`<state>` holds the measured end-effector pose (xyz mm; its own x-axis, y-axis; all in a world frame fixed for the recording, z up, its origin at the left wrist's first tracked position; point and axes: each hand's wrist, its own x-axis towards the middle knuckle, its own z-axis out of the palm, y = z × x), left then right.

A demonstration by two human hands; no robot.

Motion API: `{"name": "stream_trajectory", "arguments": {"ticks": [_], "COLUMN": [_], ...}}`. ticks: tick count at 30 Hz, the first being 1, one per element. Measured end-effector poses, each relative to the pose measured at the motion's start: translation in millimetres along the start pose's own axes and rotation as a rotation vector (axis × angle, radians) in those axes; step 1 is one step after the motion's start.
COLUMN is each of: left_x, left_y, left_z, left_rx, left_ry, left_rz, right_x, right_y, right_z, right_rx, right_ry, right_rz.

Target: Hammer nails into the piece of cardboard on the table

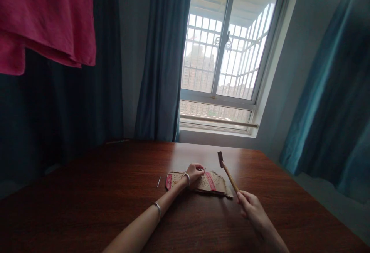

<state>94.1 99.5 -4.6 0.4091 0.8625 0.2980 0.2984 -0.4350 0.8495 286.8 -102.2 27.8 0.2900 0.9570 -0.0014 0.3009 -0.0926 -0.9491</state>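
My right hand (251, 205) grips the lower end of a hammer's wooden handle. The hammer (229, 176) is raised and tilted, its dark head up and away from me, to the right of a tan patterned sheet. That sheet (213, 181) lies flat on the table, with pink bands, many small dots or holes, and another layer beneath it. Over its upper middle, my left hand (195, 171) is closed in a pinch on a small thin metal piece (205, 170), mostly hidden by the fingers. A slim metal rod (158, 182) lies to the sheet's left.
The brown wooden table (95, 199) reaches toward the window (228, 41), which has bars outside. Blue curtains (163, 60) hang at either side. A pink cloth (58, 17) hangs at the upper left, above table height.
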Motion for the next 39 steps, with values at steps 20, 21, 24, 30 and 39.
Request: {"name": "stream_trajectory", "arguments": {"ticks": [20, 21, 24, 30, 39], "left_x": [-2, -3, -4, -4, -3], "left_y": [2, 3, 5, 5, 2], "left_z": [-2.4, -2.6, -2.6, -1.8, -1.8], "left_rx": [-0.019, -0.015, 0.003, -0.013, -0.024], "left_ry": [-0.011, -0.013, -0.007, -0.019, -0.019], "left_rz": [0.029, 0.027, 0.013, 0.035, 0.009], "right_x": [-27, -27, -27, -26, -27], "right_y": [-51, -52, -53, -55, -57], "right_z": [15, 15, 16, 18, 17], "right_rx": [0.282, 0.276, 0.269, 0.277, 0.267], "right_ry": [-0.290, -0.295, -0.293, -0.272, -0.305], "right_rz": [0.117, 0.125, 0.146, 0.137, 0.134]}}
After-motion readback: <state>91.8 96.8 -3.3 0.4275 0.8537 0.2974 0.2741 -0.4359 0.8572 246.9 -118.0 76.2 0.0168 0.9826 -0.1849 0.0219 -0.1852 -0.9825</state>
